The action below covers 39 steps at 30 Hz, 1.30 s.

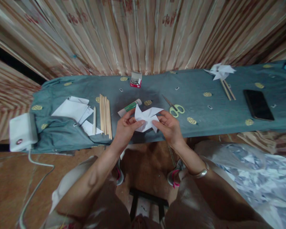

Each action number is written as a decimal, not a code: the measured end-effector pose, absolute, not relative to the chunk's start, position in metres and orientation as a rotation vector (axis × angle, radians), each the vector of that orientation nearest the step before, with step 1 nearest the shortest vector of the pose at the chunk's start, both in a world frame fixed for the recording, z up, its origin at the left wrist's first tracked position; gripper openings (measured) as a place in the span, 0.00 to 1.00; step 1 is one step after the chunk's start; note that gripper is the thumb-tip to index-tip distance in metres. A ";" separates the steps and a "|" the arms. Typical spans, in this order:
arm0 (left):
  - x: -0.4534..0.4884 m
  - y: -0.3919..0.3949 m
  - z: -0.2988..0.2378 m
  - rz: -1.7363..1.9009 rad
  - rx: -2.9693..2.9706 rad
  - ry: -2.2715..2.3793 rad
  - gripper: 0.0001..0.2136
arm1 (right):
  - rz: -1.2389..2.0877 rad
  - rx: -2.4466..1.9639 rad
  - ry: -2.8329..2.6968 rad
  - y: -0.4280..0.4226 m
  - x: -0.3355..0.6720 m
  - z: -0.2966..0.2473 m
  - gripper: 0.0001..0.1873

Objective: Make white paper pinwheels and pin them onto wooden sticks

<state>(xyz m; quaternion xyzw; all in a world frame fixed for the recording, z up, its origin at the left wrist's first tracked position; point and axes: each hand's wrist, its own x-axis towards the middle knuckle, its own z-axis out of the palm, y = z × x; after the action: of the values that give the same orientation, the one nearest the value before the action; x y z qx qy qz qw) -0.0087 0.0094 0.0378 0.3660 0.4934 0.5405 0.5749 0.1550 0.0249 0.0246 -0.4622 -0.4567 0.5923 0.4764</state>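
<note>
A white paper pinwheel (pixel 146 120) is held up over the front edge of the cloth-covered table (pixel 195 105). My left hand (pixel 126 128) pinches its left side, thumb on top. On the right side, my right hand (pixel 169 128) grips it the same way, thumb near the middle. Just behind the pinwheel lies a green and white glue tube or packet (pixel 130 107), partly covered by my left fingers. Scissors with light green handles (pixel 175 108) rest beyond my right hand. Several wooden sticks (pixel 105 116) lie side by side to the left.
A small red box of metal pins (pixel 136 81) stands open at the back. Paper sheets (pixel 70 109), a white pencil-like stick (pixel 94 120) and a white device (pixel 23 132) with a cable are left. Finished pinwheels on sticks (pixel 221 72), a phone (pixel 258 105) and a bag of paper pieces (pixel 259 175) are right.
</note>
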 end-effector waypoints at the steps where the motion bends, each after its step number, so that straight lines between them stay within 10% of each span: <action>1: -0.009 0.010 0.037 1.266 0.863 1.151 0.28 | 1.442 -1.128 -1.132 0.025 0.155 0.025 0.25; 39: -0.008 0.012 0.038 1.264 0.909 1.234 0.31 | 1.422 -1.108 -1.240 0.021 0.153 0.021 0.28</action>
<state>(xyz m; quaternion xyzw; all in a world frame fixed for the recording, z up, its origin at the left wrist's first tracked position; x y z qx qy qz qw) -0.0080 0.0123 0.0376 0.3832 0.5206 0.5332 0.5457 0.1530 0.0207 0.0207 -0.4498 -0.5037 0.5775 0.4588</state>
